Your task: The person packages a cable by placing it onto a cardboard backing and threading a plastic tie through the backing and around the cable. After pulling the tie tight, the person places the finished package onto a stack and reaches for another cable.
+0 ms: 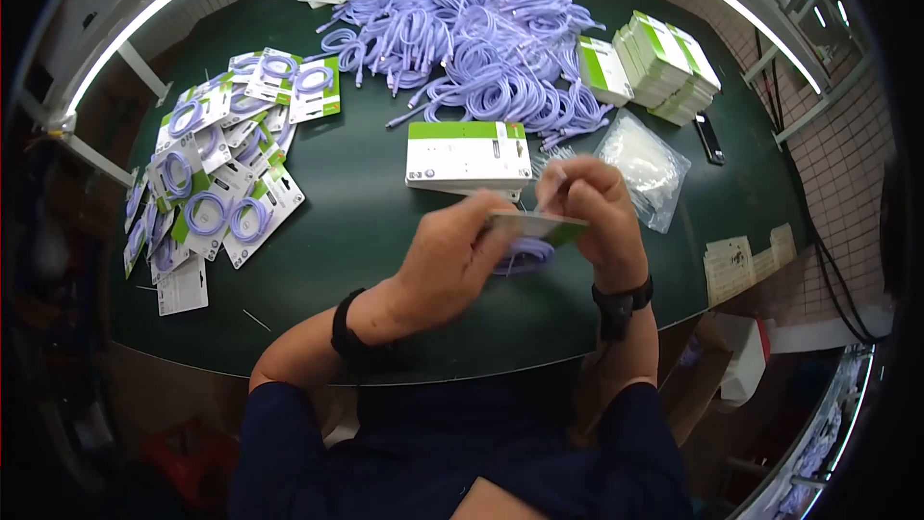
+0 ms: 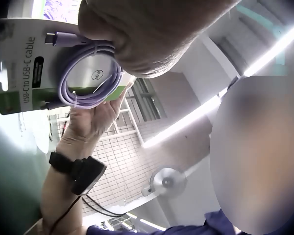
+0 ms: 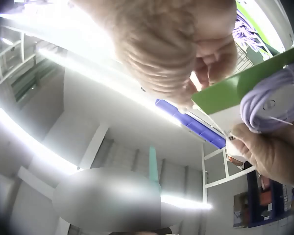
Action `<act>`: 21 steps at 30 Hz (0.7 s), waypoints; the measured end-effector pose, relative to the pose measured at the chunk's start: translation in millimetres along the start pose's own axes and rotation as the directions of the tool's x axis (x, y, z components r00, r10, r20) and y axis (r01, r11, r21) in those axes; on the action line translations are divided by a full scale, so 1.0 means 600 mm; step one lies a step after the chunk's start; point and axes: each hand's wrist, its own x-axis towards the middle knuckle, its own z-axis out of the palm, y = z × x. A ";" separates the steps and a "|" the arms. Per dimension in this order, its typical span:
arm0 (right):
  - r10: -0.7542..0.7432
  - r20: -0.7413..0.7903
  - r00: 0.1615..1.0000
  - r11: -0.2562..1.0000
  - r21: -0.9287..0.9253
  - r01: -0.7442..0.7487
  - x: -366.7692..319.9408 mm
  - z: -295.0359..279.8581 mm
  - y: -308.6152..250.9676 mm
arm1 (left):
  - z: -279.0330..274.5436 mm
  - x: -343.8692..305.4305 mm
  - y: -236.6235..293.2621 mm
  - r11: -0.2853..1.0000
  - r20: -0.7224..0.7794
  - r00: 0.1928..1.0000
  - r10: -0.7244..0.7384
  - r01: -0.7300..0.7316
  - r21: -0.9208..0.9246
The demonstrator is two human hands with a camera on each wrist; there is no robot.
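My left hand (image 1: 445, 255) grips a white and green cable card (image 1: 547, 227) by its edge, tilted above the front of the table. On its face sits a coiled lilac USB-C cable (image 2: 90, 78), fastened by thin clear ties with ends poking out. Curled at the card's back and far edge, my right hand (image 1: 604, 221) pinches a thin pale tie between thumb and finger, mostly hidden. Beyond the hands lies a stack of cards (image 1: 467, 156). Loose ties (image 1: 553, 162) and a plastic bag of ties (image 1: 647, 173) lie close to the right hand.
A large heap of lilac cables (image 1: 491, 48) covers the back of the table. To the left are piled cards with cables (image 1: 207, 164). Stacked blank cards (image 1: 659, 63), a black phone-like object (image 1: 709, 140) and paper sheets (image 1: 731, 270) lie at the right.
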 end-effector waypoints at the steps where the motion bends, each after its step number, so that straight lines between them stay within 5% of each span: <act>1: -0.062 -0.195 0.979 0.987 0.135 0.089 0.003 0.008 0.002 | 0.000 0.003 -0.010 0.995 -0.076 0.995 -0.059 0.052 -0.088; 2: -0.101 -0.384 0.918 0.950 0.237 0.203 0.003 0.012 0.006 | -0.001 0.008 -0.020 0.980 -0.155 0.981 -0.120 0.092 -0.175; 3: -0.086 -0.390 0.917 0.953 0.237 0.190 0.000 0.009 0.012 | -0.004 0.015 -0.032 0.977 -0.152 0.979 -0.132 0.103 -0.187; 4: -0.286 -0.378 0.881 0.955 -0.035 0.295 0.000 0.005 0.019 | -0.007 0.020 -0.046 0.945 -0.179 0.969 -0.168 0.107 -0.309; 6: -0.626 -0.177 0.760 0.711 -0.530 0.462 0.004 0.002 0.029 | -0.011 0.027 -0.061 0.898 -0.212 0.954 -0.211 0.104 -0.428; 7: -0.620 -0.175 0.765 0.715 -0.528 0.459 0.005 0.006 0.025 | -0.013 0.030 -0.064 0.892 -0.226 0.948 -0.225 0.107 -0.440; 9: -0.603 0.254 0.757 0.248 -0.842 0.480 0.007 0.021 0.007 | -0.015 0.033 -0.070 0.880 -0.251 0.935 -0.251 0.112 -0.462; 13: -0.629 0.354 0.693 0.028 -0.880 0.475 0.020 0.039 0.041 | -0.013 0.034 -0.078 0.864 -0.237 0.937 -0.257 0.113 -0.490; 21: -0.737 0.261 0.624 0.100 -0.871 0.481 0.027 0.037 0.070 | -0.005 0.032 -0.073 0.809 -0.199 0.951 -0.236 0.079 -0.582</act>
